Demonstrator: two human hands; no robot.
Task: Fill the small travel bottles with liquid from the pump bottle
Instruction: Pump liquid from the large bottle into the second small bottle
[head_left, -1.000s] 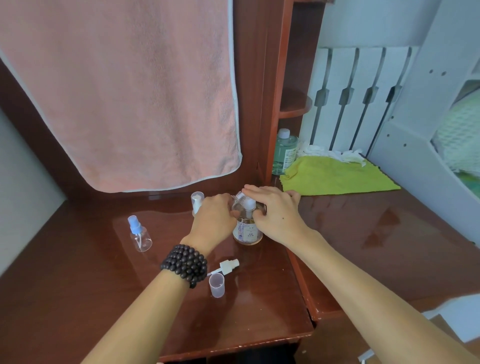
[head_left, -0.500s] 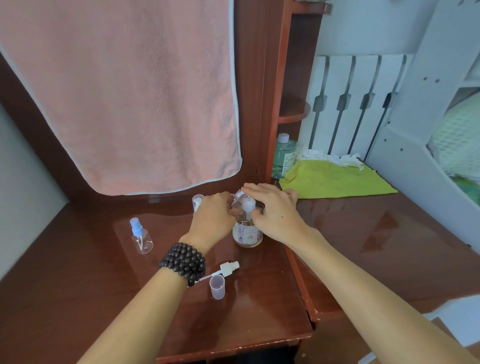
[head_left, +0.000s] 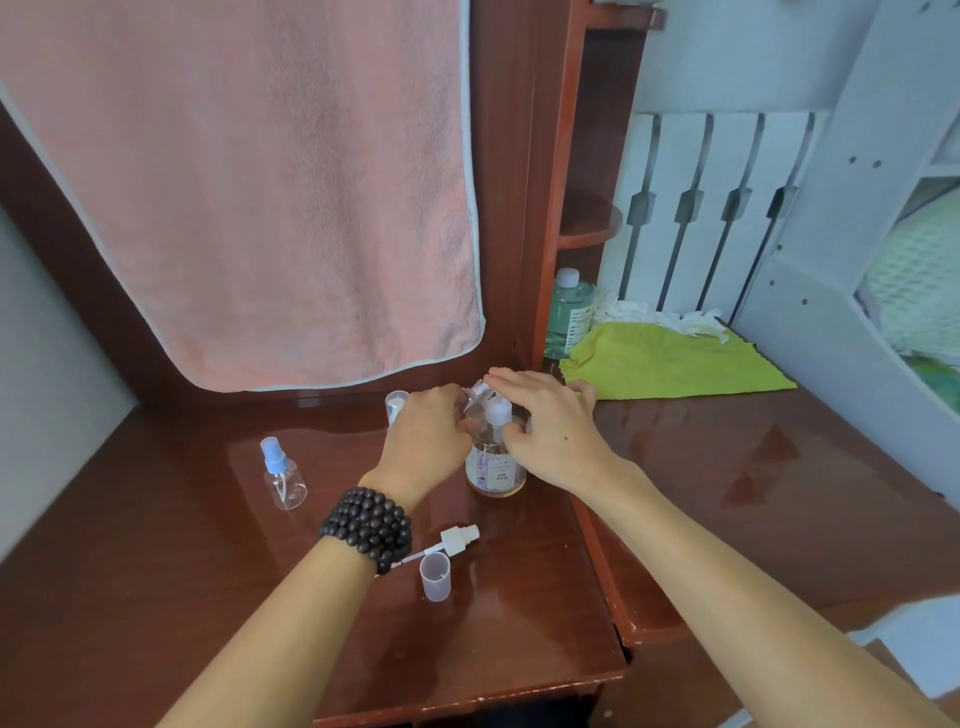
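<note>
The pump bottle (head_left: 496, 467), clear with amber liquid and a white pump head, stands mid-desk. My left hand (head_left: 426, 441) grips a small clear travel bottle (head_left: 475, 391), tilted with its threaded neck by the pump nozzle; its body is hidden in the hand. My right hand (head_left: 550, 431) lies over the pump head, fingers stretched across the top and thumb curled against the pump's collar. A travel spray bottle with a blue cap (head_left: 283, 475) stands to the left. Another small clear bottle (head_left: 395, 405) peeks out behind my left hand.
A loose white spray head with its tube (head_left: 457, 538) and a small clear cap (head_left: 435, 576) lie near my left wrist. A green bottle (head_left: 569, 312) and green cloth (head_left: 670, 364) sit at the back right. A pink towel (head_left: 249, 197) hangs behind. The desk's front edge (head_left: 467, 693) is close.
Both hands stay at the pump bottle with hardly any movement; the view has only shifted slightly.
</note>
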